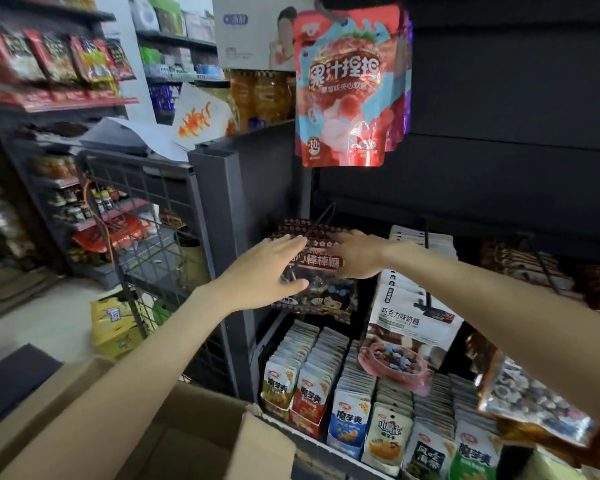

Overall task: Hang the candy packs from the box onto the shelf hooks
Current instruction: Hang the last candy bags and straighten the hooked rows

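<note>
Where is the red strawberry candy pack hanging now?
In the head view, the strawberry candy pack hangs at top centre, above both hands and the lollipop pack.

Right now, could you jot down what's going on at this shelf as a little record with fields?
place: shop aisle, dark hook rack
left hand: fingers straight, against the lollipop pack
right hand: on the top of the same pack, fingers extended
lollipop pack: at its hook, more packs behind it
above: strawberry candy pack hanging
right of it: chocolate candy pack hanging
below: small snack packs in rows
box: cardboard, open, at bottom of view
</note>
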